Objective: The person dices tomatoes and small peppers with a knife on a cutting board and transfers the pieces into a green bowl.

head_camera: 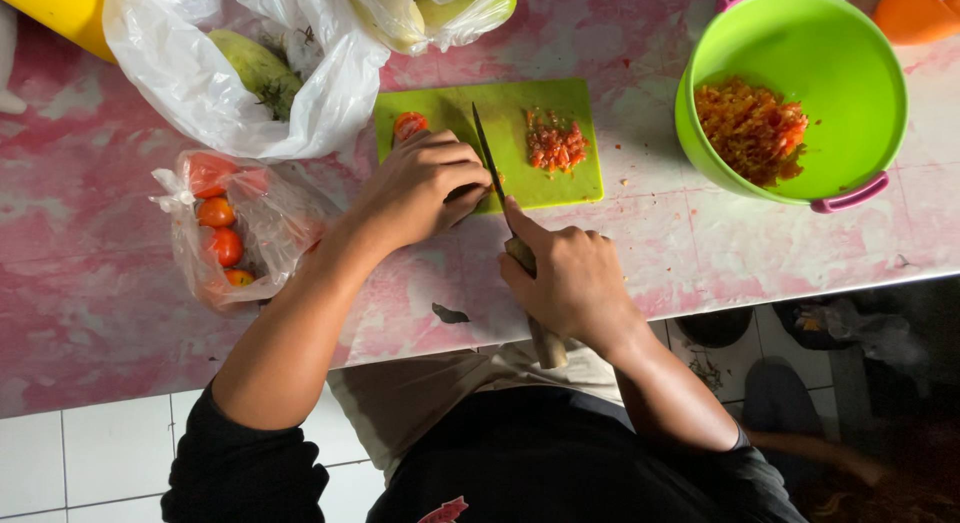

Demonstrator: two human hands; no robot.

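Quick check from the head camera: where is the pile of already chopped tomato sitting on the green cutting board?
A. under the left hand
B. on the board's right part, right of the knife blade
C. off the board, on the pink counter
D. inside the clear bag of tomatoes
B: the chopped tomato pile lies on the right part of the green cutting board, right of the knife held by the right hand.

A red tomato [409, 125] on the green cutting board [560, 188], knife [489, 165] blade upright beside it.
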